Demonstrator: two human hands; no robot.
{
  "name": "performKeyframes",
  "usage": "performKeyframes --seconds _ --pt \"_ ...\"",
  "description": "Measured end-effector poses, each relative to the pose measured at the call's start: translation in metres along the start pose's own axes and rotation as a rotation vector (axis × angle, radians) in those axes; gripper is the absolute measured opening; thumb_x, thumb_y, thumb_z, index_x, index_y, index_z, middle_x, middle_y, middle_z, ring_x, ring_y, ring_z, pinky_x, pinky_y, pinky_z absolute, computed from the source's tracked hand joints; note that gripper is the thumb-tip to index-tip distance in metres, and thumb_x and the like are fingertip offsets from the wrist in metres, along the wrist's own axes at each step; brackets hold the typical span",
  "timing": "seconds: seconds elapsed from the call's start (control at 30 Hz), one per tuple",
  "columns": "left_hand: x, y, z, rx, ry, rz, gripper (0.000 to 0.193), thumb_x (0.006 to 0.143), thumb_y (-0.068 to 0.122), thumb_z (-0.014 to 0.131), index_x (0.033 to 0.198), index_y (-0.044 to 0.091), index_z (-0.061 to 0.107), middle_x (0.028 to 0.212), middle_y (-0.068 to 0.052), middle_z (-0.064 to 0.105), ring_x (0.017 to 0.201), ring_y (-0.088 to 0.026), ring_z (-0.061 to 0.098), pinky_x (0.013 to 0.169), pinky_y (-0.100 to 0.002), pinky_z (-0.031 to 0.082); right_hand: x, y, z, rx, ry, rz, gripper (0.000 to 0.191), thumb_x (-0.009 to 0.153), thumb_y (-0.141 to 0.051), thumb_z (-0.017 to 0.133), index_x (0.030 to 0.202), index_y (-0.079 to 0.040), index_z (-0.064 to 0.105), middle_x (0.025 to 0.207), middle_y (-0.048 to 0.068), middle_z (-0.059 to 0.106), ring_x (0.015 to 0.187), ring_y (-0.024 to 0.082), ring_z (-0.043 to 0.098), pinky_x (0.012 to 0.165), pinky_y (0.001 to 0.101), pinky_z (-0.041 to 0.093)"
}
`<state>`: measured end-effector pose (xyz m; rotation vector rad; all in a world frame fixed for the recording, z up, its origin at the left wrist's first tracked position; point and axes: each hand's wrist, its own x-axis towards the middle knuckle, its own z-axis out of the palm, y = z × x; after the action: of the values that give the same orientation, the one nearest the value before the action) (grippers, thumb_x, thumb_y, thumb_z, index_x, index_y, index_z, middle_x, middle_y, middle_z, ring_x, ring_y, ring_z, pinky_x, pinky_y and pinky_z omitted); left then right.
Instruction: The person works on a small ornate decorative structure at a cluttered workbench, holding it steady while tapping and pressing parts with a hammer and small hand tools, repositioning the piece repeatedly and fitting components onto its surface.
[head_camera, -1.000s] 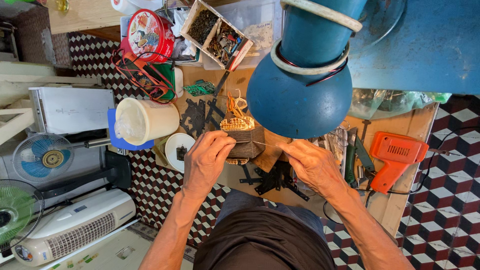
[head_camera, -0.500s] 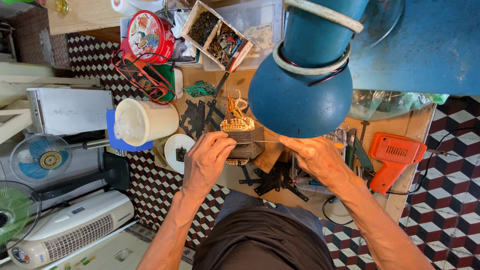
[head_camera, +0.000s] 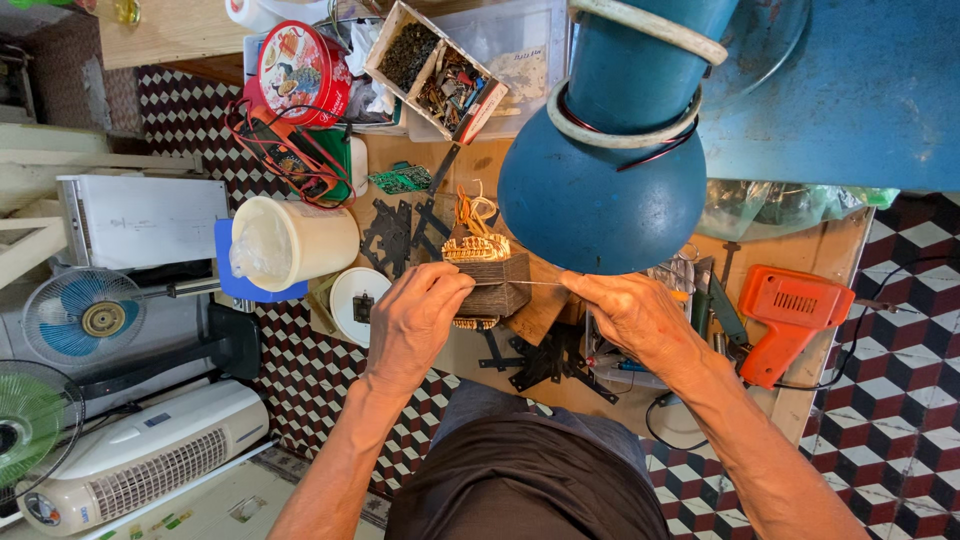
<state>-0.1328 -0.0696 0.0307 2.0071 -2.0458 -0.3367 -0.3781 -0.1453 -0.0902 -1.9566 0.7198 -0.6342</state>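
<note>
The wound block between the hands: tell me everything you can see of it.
The wound block is a dark, squarish laminated core with copper-coloured windings across its top and loose pale leads curling behind. It sits on the wooden bench. The left hand grips its near side; the right hand pulls a thin wire taut from it.

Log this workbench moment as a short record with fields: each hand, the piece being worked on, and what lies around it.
left hand: rests on the coil block, fingers pinching one end of a thin wire
right hand: pinches the other end of the thin wire, drawn taut between the hands
coil block: dark laminated core with copper windings, on the wooden bench
overhead: blue lamp shade
right side: orange power tool
left side: cream tub, red round tin
</note>
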Motion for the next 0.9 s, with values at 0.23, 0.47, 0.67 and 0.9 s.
performKeyframes --seconds 0.23,0.47,0.67,0.9 --pt "0.004 -0.001 -0.007 0.11 -0.03 0.133 0.021 0.084 0.002 0.074 0.105 0.006 0.073 0.095 -0.004 0.07 0.088 -0.023 0.07 0.076 -0.037 0.057 -0.001 -0.001 0.001 -0.055 0.022 -0.014 0.046 0.076 0.01 0.068 0.12 -0.003 0.07 0.107 0.014 0.075 0.092 0.032 0.072 0.079 0.0415 0.057" --pt "-0.003 -0.006 -0.005 0.138 -0.072 0.13 0.028 0.084 0.0 0.073 0.112 0.006 0.073 0.092 -0.005 0.07 0.087 -0.022 0.07 0.073 -0.035 0.058 -0.002 -0.01 -0.003 -0.055 0.003 0.022 0.042 0.078 0.007 0.07 0.119 -0.002 0.069 0.086 0.011 0.067 0.083 0.03 0.067 0.073 0.0414 0.053" --pt "-0.024 -0.004 0.0 0.184 0.051 0.178 0.045 0.079 -0.006 0.069 0.123 0.001 0.069 0.107 -0.008 0.071 0.103 -0.026 0.07 0.085 -0.035 0.06 -0.001 -0.025 -0.004 -0.1 0.006 0.03 0.036 0.083 0.005 0.071 0.118 -0.004 0.069 0.081 0.012 0.062 0.079 0.031 0.065 0.069 0.0433 0.051" --pt "-0.051 -0.002 0.006 0.205 0.164 0.144 0.049 0.082 -0.006 0.067 0.131 0.002 0.067 0.113 -0.008 0.068 0.113 -0.027 0.066 0.091 -0.037 0.06 -0.011 -0.046 0.005 -0.146 0.061 0.003 0.034 0.085 0.001 0.069 0.118 -0.006 0.069 0.084 0.011 0.064 0.078 0.032 0.065 0.068 0.0427 0.051"
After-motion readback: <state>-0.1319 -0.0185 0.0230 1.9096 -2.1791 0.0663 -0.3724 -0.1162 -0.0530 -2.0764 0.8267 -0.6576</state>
